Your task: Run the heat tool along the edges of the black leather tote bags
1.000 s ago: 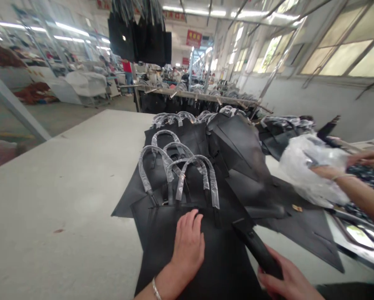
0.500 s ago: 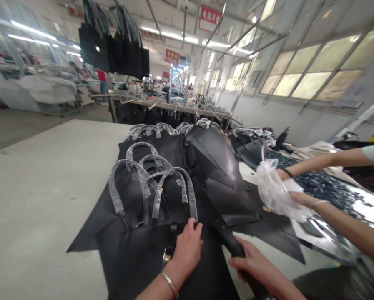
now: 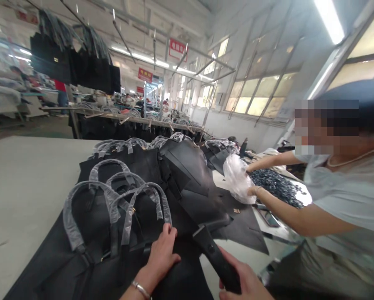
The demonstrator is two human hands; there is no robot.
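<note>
My left hand [image 3: 163, 252], a bangle at its wrist, lies at the base of a plastic-wrapped handle [image 3: 166, 208] on the nearest black bag [image 3: 136, 271]. Its fingers are bent over the handle's end; whether they grip it is unclear. In my right hand [image 3: 241, 277] is a thick black tool [image 3: 216, 258], its flat end pointing up and left over the bag's right side. More wrapped handles [image 3: 72, 221] arch up to the left of my left hand. Black leather-like panels [image 3: 189, 166] are piled behind the bag.
At the right a person in a light shirt [image 3: 340, 196] holds a clear plastic bag [image 3: 238, 179] beside a heap of small dark pieces [image 3: 274, 187]. A phone [image 3: 269, 217] lies near that person. Black bags [image 3: 77, 66] hang from a rack at the upper left.
The view has turned right, bringing the person's head and torso into sight. The tool in my right hand shows more of its flat end. My left hand stays by the same handle.
</note>
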